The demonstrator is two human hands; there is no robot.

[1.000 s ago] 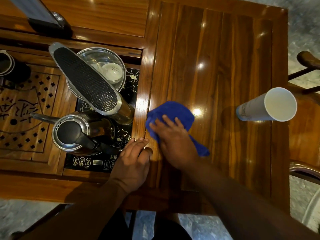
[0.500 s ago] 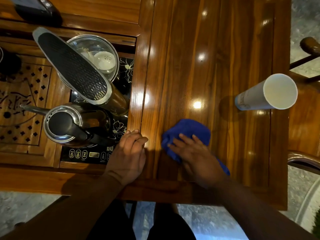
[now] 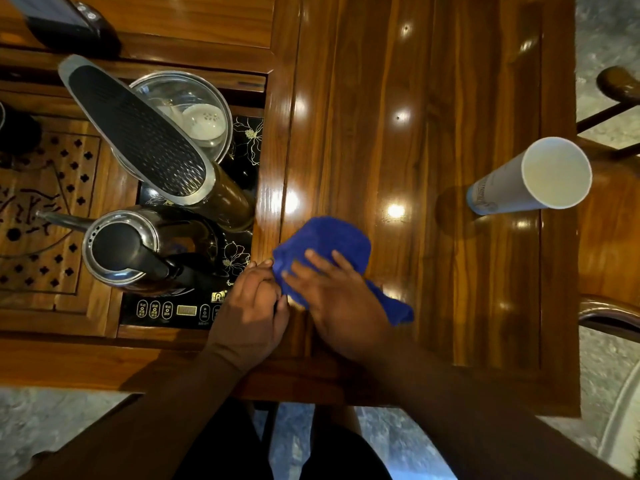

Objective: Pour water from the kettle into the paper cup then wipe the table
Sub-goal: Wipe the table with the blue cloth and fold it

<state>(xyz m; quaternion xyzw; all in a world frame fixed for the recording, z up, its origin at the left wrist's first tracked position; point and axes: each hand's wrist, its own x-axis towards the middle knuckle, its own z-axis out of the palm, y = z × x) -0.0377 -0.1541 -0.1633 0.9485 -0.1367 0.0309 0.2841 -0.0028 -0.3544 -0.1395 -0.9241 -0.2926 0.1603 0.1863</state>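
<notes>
A blue cloth (image 3: 325, 240) lies on the glossy wooden table (image 3: 433, 98), and my right hand (image 3: 341, 299) presses flat on it with fingers spread. My left hand (image 3: 254, 306) rests on the table's raised wooden strip, its fingertips touching the cloth's left edge. The steel kettle (image 3: 138, 247) with a black handle stands on the black control panel (image 3: 166, 310) to the left. The white paper cup (image 3: 540, 176) stands upright at the right side of the table, apart from both hands.
A tall black-and-silver dispenser arm (image 3: 138, 129) leans over a glass-lidded steel pot (image 3: 194, 116). A carved wooden tea tray (image 3: 41, 209) is at far left, a dark device (image 3: 65, 22) at top left. Chair arms (image 3: 620, 84) stand beyond the table's right edge.
My right hand has slid the blue cloth left, back toward my left hand, after sweeping it right and toward the near edge. My left hand has stayed in place.
</notes>
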